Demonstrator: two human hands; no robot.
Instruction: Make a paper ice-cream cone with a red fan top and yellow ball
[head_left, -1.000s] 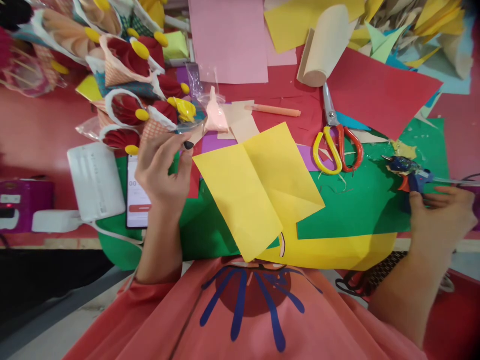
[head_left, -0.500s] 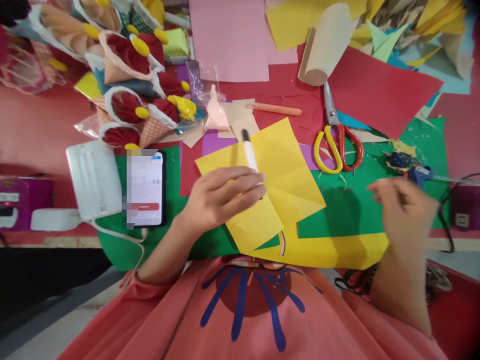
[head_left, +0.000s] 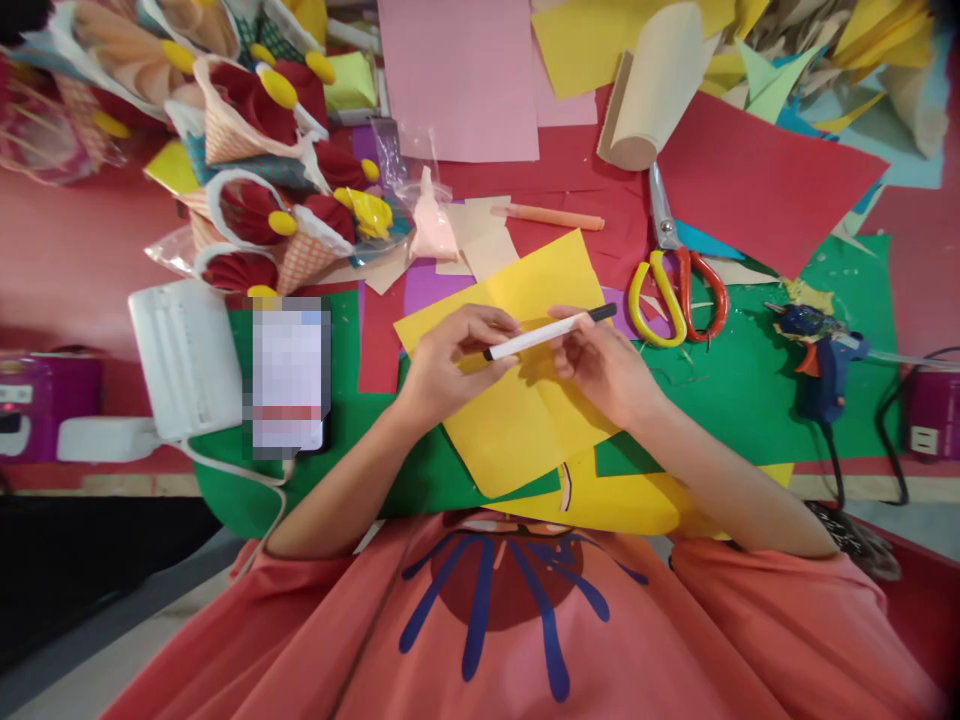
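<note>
Both my hands hold a white marker point(head_left: 534, 337) with black ends, slanting up to the right. My left hand point(head_left: 454, 365) has fingers and thumb closed around its lower left end. The thumb and fingers of my right hand point(head_left: 607, 368) grip it near the black cap at the upper right. Beneath the hands lies a sheet of yellow paper point(head_left: 517, 440) with fold creases, turned at an angle. Scissors point(head_left: 666, 235) with one yellow and one red handle rest just right of my right hand.
A phone point(head_left: 289, 380) and a white power bank point(head_left: 185, 360) lie to the left. Cone-wrapped paper flowers point(head_left: 255, 110) crowd the back left. A blue glue gun point(head_left: 825, 370) is at right. Behind are an orange pen point(head_left: 551, 217), a paper roll point(head_left: 652, 90) and a red sheet point(head_left: 772, 170).
My right hand has come in from the far right and taken hold of the marker. The marker has swung from nearly upright to a shallow slant. The glue gun is uncovered now.
</note>
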